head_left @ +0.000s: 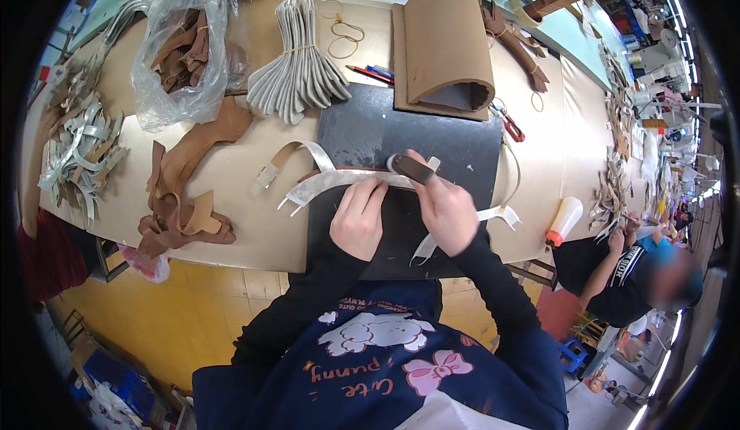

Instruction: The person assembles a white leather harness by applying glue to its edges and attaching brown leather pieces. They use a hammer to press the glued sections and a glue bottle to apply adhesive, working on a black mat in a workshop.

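Observation:
A pale silvery-white leather strap piece (pixel 339 177) with brown edging lies curved across a black work board (pixel 347 137). My left hand (pixel 358 218) presses its closed fingertips on the strap's near edge, holding it against the board. My right hand (pixel 447 210) is wrapped round a hammer-like tool (pixel 412 169) with a dark brown body and a round greyish end, right over the strap. A narrow strap with a buckle (pixel 266 177) reaches out to the left. To the right of my right hand another pale strap end (pixel 501 214) shows. Part of the tool is hidden by my fingers.
Behind the board stands a curved brown block (pixel 447 44). Banded grey strips (pixel 297 67), a plastic bag of brown pieces (pixel 185 60) and loose brown leather (pixel 185 175) lie left. A glue bottle (pixel 566 218) and red-handled tool (pixel 512 127) lie right. A co-worker (pixel 617 276) sits at right.

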Demonstrator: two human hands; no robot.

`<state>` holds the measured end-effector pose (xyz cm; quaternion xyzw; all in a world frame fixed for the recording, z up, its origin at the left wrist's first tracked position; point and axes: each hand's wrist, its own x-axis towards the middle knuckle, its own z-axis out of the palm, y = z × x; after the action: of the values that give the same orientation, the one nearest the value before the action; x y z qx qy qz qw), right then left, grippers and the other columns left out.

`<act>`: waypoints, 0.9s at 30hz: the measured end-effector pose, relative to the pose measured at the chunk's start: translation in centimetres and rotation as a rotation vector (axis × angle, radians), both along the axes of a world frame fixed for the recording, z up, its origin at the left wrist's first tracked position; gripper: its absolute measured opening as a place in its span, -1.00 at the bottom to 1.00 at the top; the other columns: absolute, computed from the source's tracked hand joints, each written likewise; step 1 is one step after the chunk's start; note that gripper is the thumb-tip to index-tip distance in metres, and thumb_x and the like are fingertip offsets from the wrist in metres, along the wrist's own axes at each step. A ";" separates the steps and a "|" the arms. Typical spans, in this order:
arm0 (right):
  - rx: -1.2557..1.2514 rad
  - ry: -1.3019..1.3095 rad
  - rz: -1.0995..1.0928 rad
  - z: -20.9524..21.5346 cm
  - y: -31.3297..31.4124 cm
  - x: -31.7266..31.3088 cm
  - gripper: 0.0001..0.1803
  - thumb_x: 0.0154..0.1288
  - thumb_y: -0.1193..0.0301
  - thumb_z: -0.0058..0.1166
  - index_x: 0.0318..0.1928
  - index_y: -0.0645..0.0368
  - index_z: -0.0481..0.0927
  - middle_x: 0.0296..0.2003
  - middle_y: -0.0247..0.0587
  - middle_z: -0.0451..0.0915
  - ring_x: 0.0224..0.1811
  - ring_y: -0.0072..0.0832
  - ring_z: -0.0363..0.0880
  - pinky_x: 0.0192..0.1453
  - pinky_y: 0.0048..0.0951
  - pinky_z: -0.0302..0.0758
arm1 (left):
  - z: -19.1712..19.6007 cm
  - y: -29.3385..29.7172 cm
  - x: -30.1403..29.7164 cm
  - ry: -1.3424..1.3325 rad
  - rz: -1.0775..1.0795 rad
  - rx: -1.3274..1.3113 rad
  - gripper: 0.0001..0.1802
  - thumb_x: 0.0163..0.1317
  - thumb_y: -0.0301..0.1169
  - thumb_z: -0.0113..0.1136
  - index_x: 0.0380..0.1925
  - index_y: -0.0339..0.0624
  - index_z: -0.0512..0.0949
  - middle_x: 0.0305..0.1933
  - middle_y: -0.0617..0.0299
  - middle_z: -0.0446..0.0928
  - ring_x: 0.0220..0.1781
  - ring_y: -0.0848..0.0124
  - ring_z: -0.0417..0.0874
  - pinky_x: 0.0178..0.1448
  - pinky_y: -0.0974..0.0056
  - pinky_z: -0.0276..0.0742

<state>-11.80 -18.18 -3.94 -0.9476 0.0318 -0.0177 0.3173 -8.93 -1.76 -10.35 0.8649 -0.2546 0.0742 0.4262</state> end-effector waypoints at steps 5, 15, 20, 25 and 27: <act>0.021 -0.067 -0.074 -0.1 0.5 -0.7 -0.47 0.43 0.52 0.04 0.39 0.03 0.40 -0.29 0.02 0.68 -0.35 -0.03 0.68 -0.33 -0.11 0.60 | 0.1 0.0 -0.1 0.018 -0.009 0.009 -0.72 0.10 -0.68 0.26 -0.13 -0.35 0.66 -0.07 0.08 0.60 -0.04 0.12 0.67 0.07 0.15 0.60; -0.009 -0.040 -0.464 -1.3 -9.1 -3.8 -0.56 0.48 0.48 0.03 0.33 0.02 0.52 -0.43 0.08 0.63 -0.52 -0.22 0.59 -0.34 -0.25 0.51 | 1.0 -0.9 2.9 0.020 -0.067 0.193 -0.49 0.02 -0.37 0.47 0.02 -0.12 0.57 -0.08 0.18 0.54 0.13 0.15 0.51 0.21 0.10 0.38; -0.424 -0.106 -0.693 -2.7 -17.1 -6.3 -0.63 0.45 0.34 0.15 0.22 0.08 0.61 -0.33 0.09 0.68 -0.36 -0.03 0.65 -0.23 -0.23 0.56 | 1.8 -0.3 4.9 0.211 -0.245 0.221 -0.62 0.01 -0.36 0.48 -0.12 -0.15 0.66 -0.23 0.20 0.51 -0.05 0.17 0.56 0.08 0.15 0.45; -0.558 -0.099 -0.600 -1.8 -16.8 -8.1 -0.63 0.36 0.35 0.24 0.14 0.16 0.65 -0.05 -0.01 0.65 -0.06 -0.12 0.63 0.05 -0.24 0.55 | 4.4 -0.2 5.0 0.356 -0.334 0.019 -0.82 0.08 -0.40 0.45 -0.31 -0.22 0.75 -0.29 0.15 0.63 -0.25 0.23 0.64 -0.13 0.23 0.52; -0.096 -0.185 -0.483 -0.7 -14.1 -7.7 -0.58 0.27 0.39 0.32 0.12 0.23 0.65 0.16 -0.08 0.55 0.17 -0.16 0.52 0.27 -0.22 0.44 | 5.5 -0.6 4.6 0.393 -0.370 0.031 -0.82 0.10 -0.40 0.44 -0.29 -0.22 0.76 -0.31 0.16 0.67 -0.26 0.26 0.66 -0.14 0.26 0.52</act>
<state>-19.51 -32.23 -4.60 -0.9208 0.2271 -0.1813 0.2601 -4.31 -2.38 -4.87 0.8078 -0.3219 -0.1782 0.4605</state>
